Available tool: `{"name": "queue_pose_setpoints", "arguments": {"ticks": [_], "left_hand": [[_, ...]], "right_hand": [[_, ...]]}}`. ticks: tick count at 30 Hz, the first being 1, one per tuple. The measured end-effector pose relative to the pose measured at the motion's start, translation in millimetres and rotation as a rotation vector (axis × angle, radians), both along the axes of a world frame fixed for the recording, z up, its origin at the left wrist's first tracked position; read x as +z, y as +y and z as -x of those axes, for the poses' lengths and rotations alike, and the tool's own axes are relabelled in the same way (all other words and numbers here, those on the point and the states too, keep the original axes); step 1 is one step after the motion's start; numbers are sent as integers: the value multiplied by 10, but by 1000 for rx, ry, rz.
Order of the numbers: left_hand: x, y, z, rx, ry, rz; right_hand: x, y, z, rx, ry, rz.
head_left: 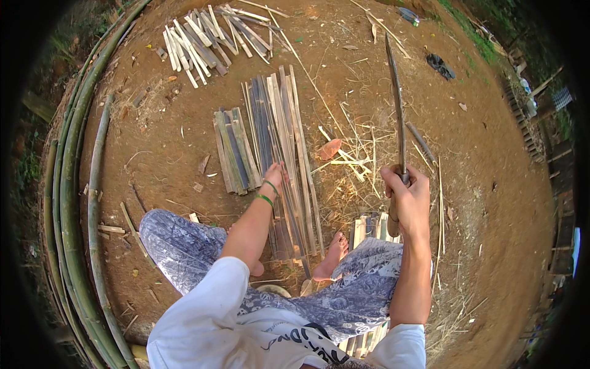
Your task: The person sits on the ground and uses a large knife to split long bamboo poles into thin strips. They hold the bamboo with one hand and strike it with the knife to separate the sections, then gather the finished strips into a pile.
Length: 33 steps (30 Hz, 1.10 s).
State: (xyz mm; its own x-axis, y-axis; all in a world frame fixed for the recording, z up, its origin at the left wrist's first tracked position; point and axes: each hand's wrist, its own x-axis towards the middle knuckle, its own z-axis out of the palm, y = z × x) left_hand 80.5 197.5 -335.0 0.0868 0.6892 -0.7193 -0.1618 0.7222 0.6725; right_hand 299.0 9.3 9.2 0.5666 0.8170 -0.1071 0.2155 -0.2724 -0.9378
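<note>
My right hand is closed round the handle of a machete, whose long blade stands up and points away from me. On the left, my left hand, with green bands at the wrist, grips a dark, thin bamboo strip that slants down between my feet. Beneath that hand lies a long pile of split bamboo strips, pale and dark sides mixed. A shorter bundle of bamboo slats rests just left of it.
Loose bamboo pieces are heaped at the far left. Thin shavings and a dry leaf litter the dirt right of the pile. More slats lie by my right leg. Long bamboo poles line the left side.
</note>
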Motion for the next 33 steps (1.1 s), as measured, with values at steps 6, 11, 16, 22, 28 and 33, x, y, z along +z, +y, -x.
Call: {"name": "queue_pose_setpoints", "arguments": {"ticks": [6,11,16,22,28,33], "left_hand": [[370,1304,938,-687,703,-358],[1845,2037,2785,-359,957,-471],[1998,1472,4977,39,1102,-593],[340,-638,6128,123,1279,-40],[-564,-1726,5691,383,1160,492],[-499,-1451,5145,361,1234,551]], "right_hand": [[-96,51,55,18,-1,68],[-211,134,255,179,-15,155],[-740,199,438,345,168,332],[-1668,68,353,463,3,812],[-1955,9,239,423,16,912],[-1945,67,262,351,-42,889]]}}
